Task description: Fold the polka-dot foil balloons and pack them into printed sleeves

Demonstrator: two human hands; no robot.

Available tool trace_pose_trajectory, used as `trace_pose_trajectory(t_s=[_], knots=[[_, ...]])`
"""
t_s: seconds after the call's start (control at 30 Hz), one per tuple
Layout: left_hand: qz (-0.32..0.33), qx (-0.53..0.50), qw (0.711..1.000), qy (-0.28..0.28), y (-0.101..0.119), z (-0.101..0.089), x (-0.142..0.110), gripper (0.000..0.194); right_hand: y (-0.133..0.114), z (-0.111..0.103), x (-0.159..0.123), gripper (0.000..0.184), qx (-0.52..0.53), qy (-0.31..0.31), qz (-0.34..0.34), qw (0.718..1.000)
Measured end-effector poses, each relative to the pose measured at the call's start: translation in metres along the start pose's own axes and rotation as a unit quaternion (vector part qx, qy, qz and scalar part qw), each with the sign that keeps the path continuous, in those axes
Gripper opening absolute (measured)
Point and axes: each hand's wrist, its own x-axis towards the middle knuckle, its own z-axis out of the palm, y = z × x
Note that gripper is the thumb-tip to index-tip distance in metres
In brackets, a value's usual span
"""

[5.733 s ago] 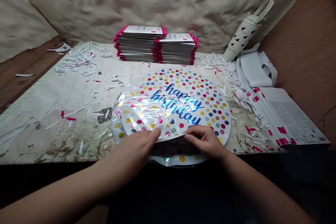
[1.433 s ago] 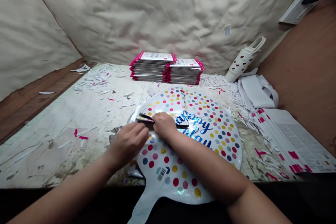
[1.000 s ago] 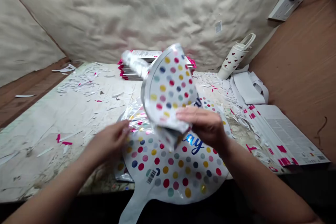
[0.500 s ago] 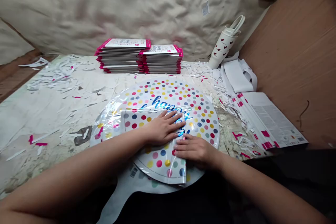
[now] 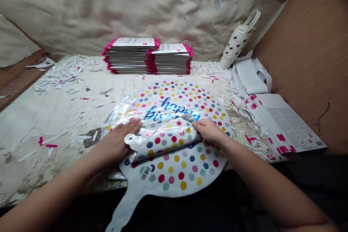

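A flat white foil balloon (image 5: 174,179) with coloured dots and blue "happy birthday" lettering lies in front of me, its long tail toward my lap. On top rests a second dotted foil balloon (image 5: 165,141), folded into a narrow strip with a holed tab at its left end. My right hand (image 5: 208,130) pinches the strip's right end between thumb and fingers. Beside the tabbed end is my left hand (image 5: 121,137), blurred, its fingers stretched out; whether it touches the strip I cannot tell. Clear plastic film shows along the left side of the balloons.
Two stacks of pink-edged packets (image 5: 130,56) stand at the back of the table (image 5: 67,116). A white tumbler with hearts (image 5: 236,47) leans at the back right, near a white strap roll (image 5: 252,78) and a printed card sheet (image 5: 288,123). Paper scraps (image 5: 58,79) litter both sides.
The upper balloon has gone from a wider half-fold under both hands to a narrow, slanted strip. My left hand has moved left off its middle; my right hand now grips its right end.
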Motion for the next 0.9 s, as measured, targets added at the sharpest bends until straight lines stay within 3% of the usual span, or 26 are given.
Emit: trace_pose_trajectory(t_s=[0.07, 0.1, 0.13, 0.17, 0.2, 0.23, 0.3, 0.37, 0.43, 0.5, 0.57, 0.67, 0.73, 0.8, 0.9], knots=[[-0.108, 0.025, 0.989, 0.099, 0.007, -0.011, -0.017, 0.049, 0.001, 0.002, 0.006, 0.034, -0.008, 0.000, 0.019, 1.000], [-0.131, 0.026, 0.977, 0.167, 0.019, -0.015, -0.021, 0.050, 0.001, 0.003, 0.008, 0.034, -0.014, 0.003, 0.026, 1.000], [-0.112, 0.024, 0.969, 0.221, 0.035, -0.017, -0.022, 0.053, 0.002, 0.003, 0.010, 0.033, -0.022, 0.006, 0.030, 0.999], [-0.025, 0.007, 0.966, 0.257, 0.053, -0.017, -0.021, 0.058, 0.002, 0.002, 0.011, 0.033, -0.032, 0.012, 0.032, 0.999], [0.059, -0.008, 0.969, 0.241, 0.072, -0.014, -0.019, 0.060, 0.001, 0.001, 0.010, 0.033, -0.045, 0.019, 0.031, 0.998], [0.099, -0.003, 0.974, 0.201, 0.090, -0.009, -0.017, 0.061, 0.000, -0.001, 0.009, 0.033, -0.059, 0.030, 0.027, 0.997], [0.120, 0.008, 0.982, 0.146, 0.115, 0.005, -0.012, 0.064, -0.005, -0.001, 0.000, 0.028, -0.092, 0.079, 0.014, 0.992], [0.105, 0.014, 0.988, 0.112, 0.125, 0.019, -0.010, 0.068, -0.009, 0.006, -0.015, 0.028, -0.158, 0.171, -0.067, 0.970], [0.102, 0.008, 0.990, 0.102, 0.123, 0.027, -0.011, 0.069, -0.011, 0.021, -0.031, 0.036, -0.261, 0.205, -0.241, 0.912], [0.108, -0.003, 0.989, 0.102, 0.117, 0.029, -0.012, 0.069, -0.008, 0.038, -0.042, 0.041, -0.364, 0.144, -0.402, 0.828], [0.109, -0.016, 0.989, 0.098, 0.113, 0.028, -0.014, 0.068, -0.002, 0.049, -0.043, 0.043, -0.433, 0.080, -0.438, 0.784], [0.108, -0.021, 0.990, 0.088, 0.115, 0.023, -0.013, 0.065, 0.007, 0.044, -0.035, 0.042, -0.475, 0.110, -0.380, 0.786], [0.097, -0.014, 0.992, 0.083, 0.120, 0.019, -0.008, 0.065, 0.009, 0.034, -0.035, 0.036, -0.459, 0.140, -0.384, 0.789], [0.063, 0.003, 0.995, 0.076, 0.126, 0.012, 0.000, 0.061, 0.008, 0.028, -0.046, 0.033, -0.418, 0.161, -0.432, 0.783], [0.023, 0.026, 0.998, 0.061, 0.130, 0.003, 0.016, 0.041, 0.015, 0.028, -0.072, 0.033, -0.347, 0.162, -0.545, 0.746]])
